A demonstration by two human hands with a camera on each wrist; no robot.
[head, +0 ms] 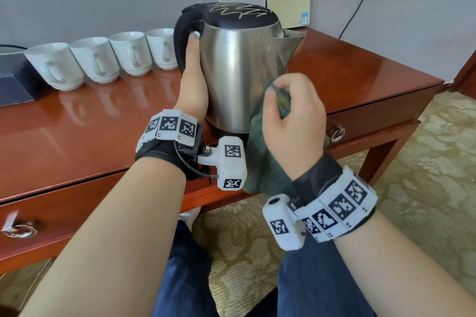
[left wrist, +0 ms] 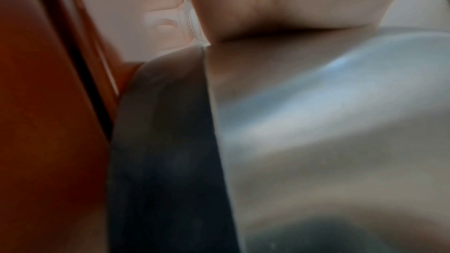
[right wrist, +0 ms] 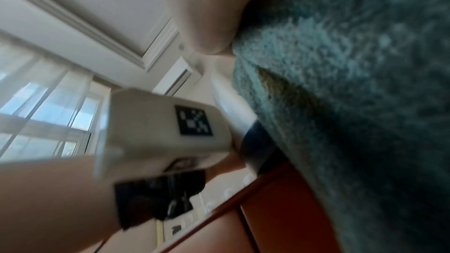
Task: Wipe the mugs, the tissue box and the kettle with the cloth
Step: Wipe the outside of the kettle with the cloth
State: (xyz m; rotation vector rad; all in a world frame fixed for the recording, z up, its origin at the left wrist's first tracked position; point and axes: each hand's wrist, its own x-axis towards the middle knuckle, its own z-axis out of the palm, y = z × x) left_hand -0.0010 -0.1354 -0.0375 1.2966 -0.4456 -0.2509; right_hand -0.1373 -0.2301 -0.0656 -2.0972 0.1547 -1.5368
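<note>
Your steel kettle (head: 239,64) with black lid and handle stands upright near the desk's front edge. The green cloth (head: 262,152) touches its lower right side. Four white mugs (head: 95,59) stand in a row beside the dark tissue box (head: 14,80).

Both bare forearms reach forward, each wrist wearing a black strap with white marker blocks. The left hand (head: 192,90) stands palm-inward, fingers passing between the black handle and the steel body of the silver kettle (head: 239,67). The right hand (head: 292,123) curls its fingers around a bunched dark green terry cloth (head: 262,162), pressed to the kettle's side.
</note>
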